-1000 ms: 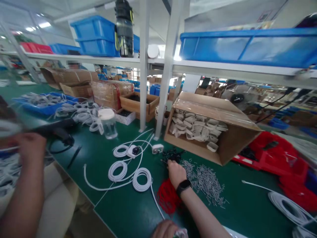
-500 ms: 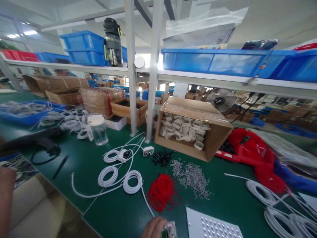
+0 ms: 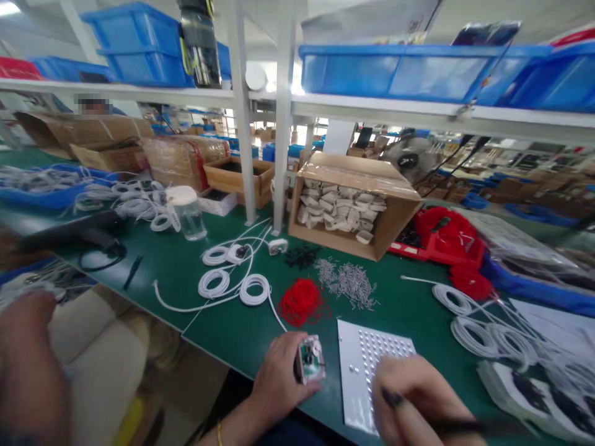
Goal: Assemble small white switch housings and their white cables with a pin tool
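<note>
Housing [image 3: 313,376] uncovered, innards [image 3: 308,355] showing, looks only part-done; left hand [image 3: 281,367] grips it. Right hand [image 3: 411,396], blurred, curled round dark tool [image 3: 393,397] over studded plate [image 3: 354,396].

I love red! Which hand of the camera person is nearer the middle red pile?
Left. The left hand is on the near side of the red pile; the right hand is farther, to its right.

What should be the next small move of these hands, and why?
Probably bring the dark slender tool toward the small pale open device with a green board: the left hand holds the device with its inside showing, and the right hand, blurred, seems to grip the tool.
</note>
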The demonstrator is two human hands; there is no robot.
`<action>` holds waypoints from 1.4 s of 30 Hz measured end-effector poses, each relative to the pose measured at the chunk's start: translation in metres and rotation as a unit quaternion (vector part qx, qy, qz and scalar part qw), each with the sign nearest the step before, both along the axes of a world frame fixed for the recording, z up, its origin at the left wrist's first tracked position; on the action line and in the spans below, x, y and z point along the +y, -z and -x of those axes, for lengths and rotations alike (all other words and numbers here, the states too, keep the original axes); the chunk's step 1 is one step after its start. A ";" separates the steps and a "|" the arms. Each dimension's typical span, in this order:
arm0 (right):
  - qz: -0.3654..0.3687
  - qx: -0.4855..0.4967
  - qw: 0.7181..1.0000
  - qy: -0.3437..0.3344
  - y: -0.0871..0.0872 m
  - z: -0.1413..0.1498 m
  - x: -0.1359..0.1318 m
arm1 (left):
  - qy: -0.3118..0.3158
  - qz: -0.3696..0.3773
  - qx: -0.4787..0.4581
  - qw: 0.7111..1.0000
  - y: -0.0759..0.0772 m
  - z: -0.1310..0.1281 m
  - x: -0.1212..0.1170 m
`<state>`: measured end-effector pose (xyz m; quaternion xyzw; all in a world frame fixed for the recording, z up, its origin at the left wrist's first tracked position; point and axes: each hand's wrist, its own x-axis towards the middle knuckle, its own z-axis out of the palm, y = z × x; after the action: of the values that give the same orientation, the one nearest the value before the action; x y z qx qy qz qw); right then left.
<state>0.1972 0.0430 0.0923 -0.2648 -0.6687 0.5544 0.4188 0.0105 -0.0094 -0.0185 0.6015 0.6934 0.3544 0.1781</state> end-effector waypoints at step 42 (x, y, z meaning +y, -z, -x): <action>-0.379 -0.498 0.778 -0.056 0.062 0.051 0.021 | 0.036 -0.006 -0.021 0.999 0.006 0.010 0.006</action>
<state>0.1466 0.0640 0.0299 -0.2859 -0.9537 0.0700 0.0620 0.0003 -0.0030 -0.0245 0.6197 0.6650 0.3648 0.2016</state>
